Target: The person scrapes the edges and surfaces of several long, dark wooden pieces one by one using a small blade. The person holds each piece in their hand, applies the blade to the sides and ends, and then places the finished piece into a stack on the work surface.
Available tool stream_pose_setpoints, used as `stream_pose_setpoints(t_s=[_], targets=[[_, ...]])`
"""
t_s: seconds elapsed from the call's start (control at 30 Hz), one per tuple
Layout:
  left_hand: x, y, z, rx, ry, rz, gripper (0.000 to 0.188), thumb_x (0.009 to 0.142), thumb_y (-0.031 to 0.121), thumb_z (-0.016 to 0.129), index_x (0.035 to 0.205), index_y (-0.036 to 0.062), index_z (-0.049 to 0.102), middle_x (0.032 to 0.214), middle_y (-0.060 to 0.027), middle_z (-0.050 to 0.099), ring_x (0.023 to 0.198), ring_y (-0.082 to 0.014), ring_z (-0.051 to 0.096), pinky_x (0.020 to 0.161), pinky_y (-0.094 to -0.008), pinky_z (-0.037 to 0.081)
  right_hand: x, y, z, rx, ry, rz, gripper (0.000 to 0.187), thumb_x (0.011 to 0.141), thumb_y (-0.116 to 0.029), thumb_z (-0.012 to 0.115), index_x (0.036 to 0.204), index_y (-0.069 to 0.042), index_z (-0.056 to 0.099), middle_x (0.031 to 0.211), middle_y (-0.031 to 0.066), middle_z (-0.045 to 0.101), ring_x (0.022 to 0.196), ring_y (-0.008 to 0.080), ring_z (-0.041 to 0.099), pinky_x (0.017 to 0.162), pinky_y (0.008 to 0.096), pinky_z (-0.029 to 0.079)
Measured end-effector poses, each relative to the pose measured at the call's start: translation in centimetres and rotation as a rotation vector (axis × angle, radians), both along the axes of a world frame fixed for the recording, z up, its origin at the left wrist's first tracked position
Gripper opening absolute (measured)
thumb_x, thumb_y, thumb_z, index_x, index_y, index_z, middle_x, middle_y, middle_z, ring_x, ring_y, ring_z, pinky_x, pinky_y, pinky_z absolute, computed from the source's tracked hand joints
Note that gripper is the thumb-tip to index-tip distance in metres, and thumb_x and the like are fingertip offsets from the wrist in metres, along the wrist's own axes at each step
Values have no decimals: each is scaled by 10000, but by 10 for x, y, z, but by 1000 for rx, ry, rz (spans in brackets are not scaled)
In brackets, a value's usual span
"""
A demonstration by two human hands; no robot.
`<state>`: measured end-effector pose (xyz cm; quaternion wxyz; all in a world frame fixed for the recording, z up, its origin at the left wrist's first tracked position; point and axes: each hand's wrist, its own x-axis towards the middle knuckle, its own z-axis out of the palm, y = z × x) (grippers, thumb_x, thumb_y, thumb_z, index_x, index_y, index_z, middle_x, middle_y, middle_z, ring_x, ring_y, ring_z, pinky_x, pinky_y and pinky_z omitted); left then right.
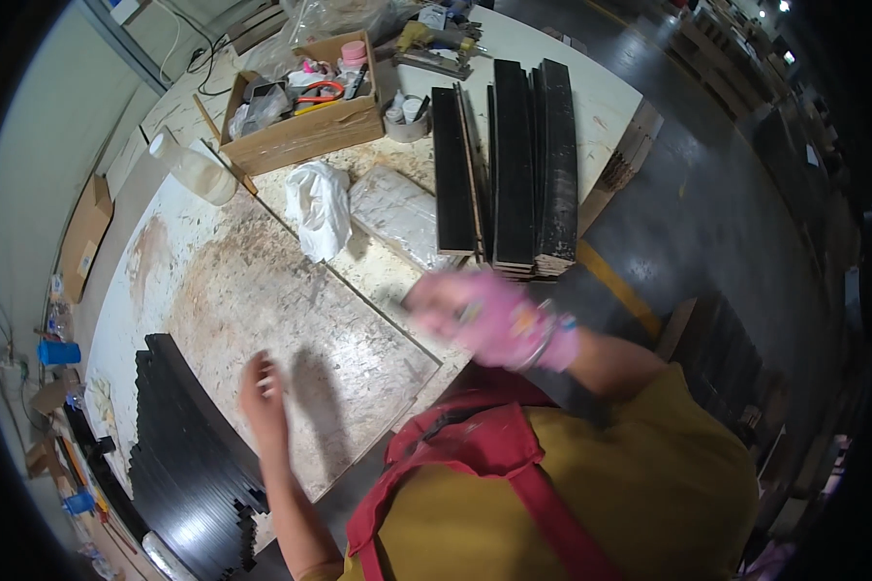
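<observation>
My left hand (262, 392) is bare and hovers over the stained work board (262, 290), fingers loosely apart, holding nothing. It is just right of a stack of black strips (189, 465) at the lower left. My right hand (484, 315) wears a pink glove and is blurred by motion above the board's right edge. Whether it holds anything cannot be made out. Past it stand black slats on edge (513, 165) in several rows.
A crumpled white cloth (318, 208) and a white slab (397, 213) lie beyond the board. A cardboard box (305, 131) of tools, a white bottle (194, 167) and a nail gun (436, 46) sit further back. Dark floor lies to the right.
</observation>
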<state>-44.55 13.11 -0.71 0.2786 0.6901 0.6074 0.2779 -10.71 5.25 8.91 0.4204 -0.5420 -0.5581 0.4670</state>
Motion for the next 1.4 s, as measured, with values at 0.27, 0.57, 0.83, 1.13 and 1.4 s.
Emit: stream_pose_setpoints(t_s=[0.27, 0.57, 0.83, 1.13, 1.4], targets=[[258, 23, 59, 138, -217, -576, 204, 875, 137, 638, 1046, 25, 632, 909, -149, 687, 774, -242, 677, 656, -332, 523, 224, -28, -47, 330, 658, -855, 153, 931, -167, 575, 983, -23, 577, 840, 53, 619, 703, 159, 619, 614, 284, 504], [392, -33, 72, 363, 559, -855, 944, 736, 490, 734, 1459, 100, 268, 1202, -245, 492, 950, -406, 581, 803, -424, 512, 262, -4, -108, 54, 1162, -881, 115, 949, -165, 568, 1053, -117, 562, 1001, 53, 629, 973, 226, 626, 800, 435, 543], [355, -64, 71, 385, 319, -694, 802, 689, 320, 797, 1347, 54, 422, 1173, -179, 490, 1048, -356, 525, 862, -416, 471, 287, 9, -114, 40, 1219, -591, 25, 946, -92, 548, 944, -112, 564, 1070, 128, 656, 900, 259, 664, 774, 430, 564], [334, -64, 13, 730, 92, -782, 374, 720, 93, 704, 1090, 96, 646, 1107, -77, 589, 1065, -278, 552, 832, -364, 458, 284, 1, -90, 108, -114, -622, 123, 882, -154, 630, 934, -43, 617, 958, 99, 673, 843, 211, 654, 738, 320, 524], [332, -63, 1, 760, 60, -747, 313, 771, 137, 640, 1082, 101, 649, 1127, -73, 602, 1080, -260, 563, 815, -364, 449, 214, 4, -29, 271, -1115, 97, 45, 823, -161, 576, 833, -118, 568, 841, 51, 585, 785, 257, 619, 661, 382, 497]])
